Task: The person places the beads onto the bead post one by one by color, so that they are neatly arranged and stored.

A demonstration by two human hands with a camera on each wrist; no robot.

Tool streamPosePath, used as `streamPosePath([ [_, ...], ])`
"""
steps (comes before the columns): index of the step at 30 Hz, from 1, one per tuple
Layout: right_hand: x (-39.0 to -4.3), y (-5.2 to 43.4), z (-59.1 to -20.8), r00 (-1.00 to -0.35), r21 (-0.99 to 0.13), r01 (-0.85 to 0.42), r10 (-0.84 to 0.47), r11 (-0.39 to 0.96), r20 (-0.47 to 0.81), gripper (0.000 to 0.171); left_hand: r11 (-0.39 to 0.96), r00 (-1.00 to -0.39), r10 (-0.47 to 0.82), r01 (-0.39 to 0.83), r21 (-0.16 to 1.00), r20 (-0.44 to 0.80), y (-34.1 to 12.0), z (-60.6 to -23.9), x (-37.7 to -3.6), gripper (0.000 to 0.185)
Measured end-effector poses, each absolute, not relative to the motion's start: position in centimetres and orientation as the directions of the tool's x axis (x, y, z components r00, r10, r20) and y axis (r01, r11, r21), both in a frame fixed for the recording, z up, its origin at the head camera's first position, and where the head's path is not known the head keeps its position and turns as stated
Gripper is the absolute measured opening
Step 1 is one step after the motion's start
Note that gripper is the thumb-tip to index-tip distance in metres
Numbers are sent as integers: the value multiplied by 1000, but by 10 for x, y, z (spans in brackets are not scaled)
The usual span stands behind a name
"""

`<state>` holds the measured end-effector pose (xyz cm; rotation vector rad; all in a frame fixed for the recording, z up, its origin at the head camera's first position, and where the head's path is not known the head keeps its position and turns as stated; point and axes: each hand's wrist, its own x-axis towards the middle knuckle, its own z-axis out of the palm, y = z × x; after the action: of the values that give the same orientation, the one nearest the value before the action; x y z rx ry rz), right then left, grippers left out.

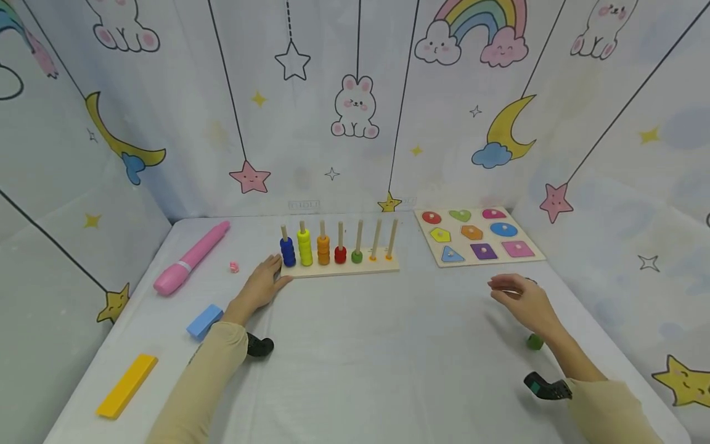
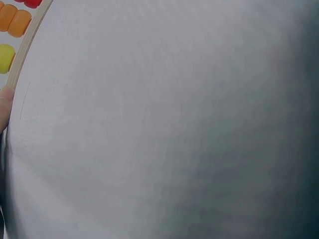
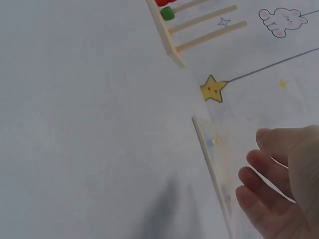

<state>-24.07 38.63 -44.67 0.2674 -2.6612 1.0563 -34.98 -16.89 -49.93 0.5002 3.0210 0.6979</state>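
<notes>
A wooden peg stacker (image 1: 344, 269) stands towards the back of the white table, its upright pegs carrying blue, yellow, orange, red and green beads (image 1: 357, 256). At its left end my left hand (image 1: 259, 288) touches the base, fingers extended beside the blue beads (image 1: 287, 251) and thumb along the front edge. In the left wrist view only a thumb tip (image 2: 5, 107) shows against the board. My right hand (image 1: 524, 302) hovers over the table's right side, holding nothing, its fingers loosely bent. Near its wrist lies a green bead (image 1: 535, 341), partly covered by the forearm.
A shape puzzle board (image 1: 444, 262) with several coloured pieces lies at the back right. On the left are a pink pen-shaped object (image 1: 191, 259), a small pink piece (image 1: 234, 267), a blue block (image 1: 204, 322) and a yellow block (image 1: 127, 386). Patterned cloth walls surround the table.
</notes>
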Motion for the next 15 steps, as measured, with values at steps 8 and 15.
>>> streamPosePath([
  [8, -199, 418, -464, -961, -596, -214, -57, 774, 271, 29, 853, -953, 297, 290, 433, 54, -169, -499, -349, 67],
  [15, -172, 423, -473, -961, -575, -164, 2, 801, 276, 32, 848, -949, 305, 307, 432, 75, -168, -497, -348, 66],
])
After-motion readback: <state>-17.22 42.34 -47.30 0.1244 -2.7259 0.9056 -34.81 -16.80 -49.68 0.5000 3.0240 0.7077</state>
